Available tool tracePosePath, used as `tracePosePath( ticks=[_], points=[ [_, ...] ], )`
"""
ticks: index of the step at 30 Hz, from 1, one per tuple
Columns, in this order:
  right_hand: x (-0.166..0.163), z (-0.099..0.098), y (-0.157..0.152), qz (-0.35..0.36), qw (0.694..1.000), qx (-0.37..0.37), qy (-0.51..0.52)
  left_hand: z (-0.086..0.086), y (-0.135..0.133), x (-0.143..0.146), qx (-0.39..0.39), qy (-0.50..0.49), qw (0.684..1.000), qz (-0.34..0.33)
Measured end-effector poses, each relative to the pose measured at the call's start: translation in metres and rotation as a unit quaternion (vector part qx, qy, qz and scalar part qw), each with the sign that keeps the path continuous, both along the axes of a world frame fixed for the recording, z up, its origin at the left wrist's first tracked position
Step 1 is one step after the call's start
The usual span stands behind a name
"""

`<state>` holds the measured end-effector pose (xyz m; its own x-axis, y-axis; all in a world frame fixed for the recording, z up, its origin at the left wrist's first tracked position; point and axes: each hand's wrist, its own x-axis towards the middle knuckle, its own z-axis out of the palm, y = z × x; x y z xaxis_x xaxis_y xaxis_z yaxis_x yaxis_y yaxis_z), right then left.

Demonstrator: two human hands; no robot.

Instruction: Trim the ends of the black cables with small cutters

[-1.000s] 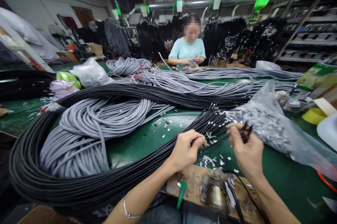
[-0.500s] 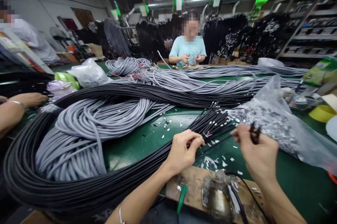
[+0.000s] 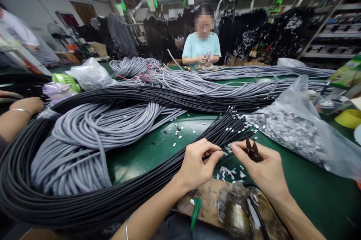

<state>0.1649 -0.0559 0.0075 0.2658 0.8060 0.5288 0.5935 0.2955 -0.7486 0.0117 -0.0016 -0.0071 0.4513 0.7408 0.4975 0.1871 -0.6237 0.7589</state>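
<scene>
My left hand [image 3: 200, 163] pinches a black cable [image 3: 220, 149] near its end, above the wooden board. Close to its fingertips, my right hand [image 3: 262, 166] brings thumb and forefinger together at the small coloured wire ends. In that same hand a dark two-pronged tool [image 3: 253, 150], perhaps snips, is held with its points sticking up; the rest of it is hidden by the palm. Behind both hands lies a bundle of black cables [image 3: 225, 129] with white-tipped ends. White scraps [image 3: 225, 172] are scattered just below my fingers.
A wooden board [image 3: 205, 198] with a metal block and green lever stands at the front edge. Coiled grey cables [image 3: 93, 127] lie left, inside a loop of black cable. A clear bag [image 3: 299, 131] of small pieces rests right. A co-worker [image 3: 202, 46] sits opposite; another person's arm [image 3: 21, 116] reaches in left.
My right hand has moved left, from apart to right beside my left hand's fingertips, still with the dark tool. My left hand stays nearly in place. The view has shifted slightly.
</scene>
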Motion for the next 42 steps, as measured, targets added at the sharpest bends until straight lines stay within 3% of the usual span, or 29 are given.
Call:
tracePosePath(
  ticks=[7,10,15,18,21,32,42],
  points=[
    [-0.004,-0.008,-0.009,0.015,0.977,0.154,-0.150,0.000,0.000,0.002,-0.003,-0.021,0.999,0.025],
    [-0.007,-0.007,-0.012,0.051,0.968,0.171,-0.174,0.000,0.000,0.002,-0.015,-0.035,0.999,0.039],
    [-0.007,0.000,-0.009,-0.064,0.996,0.060,-0.027,0.000,0.000,0.001,-0.018,-0.044,0.998,0.043],
    [-0.004,-0.002,-0.005,-0.036,0.997,-0.044,0.057,0.000,-0.001,0.000,0.000,-0.047,0.998,0.034],
    [-0.003,-0.005,-0.003,-0.006,0.986,-0.097,0.136,-0.001,-0.002,-0.001,0.022,-0.044,0.998,0.024],
    [-0.007,-0.010,-0.003,0.032,0.967,-0.115,0.224,-0.001,-0.001,-0.001,0.054,-0.040,0.997,0.031],
    [-0.009,-0.004,-0.005,-0.015,0.970,-0.106,0.218,-0.001,-0.002,0.000,0.048,-0.041,0.997,0.031]
  ],
)
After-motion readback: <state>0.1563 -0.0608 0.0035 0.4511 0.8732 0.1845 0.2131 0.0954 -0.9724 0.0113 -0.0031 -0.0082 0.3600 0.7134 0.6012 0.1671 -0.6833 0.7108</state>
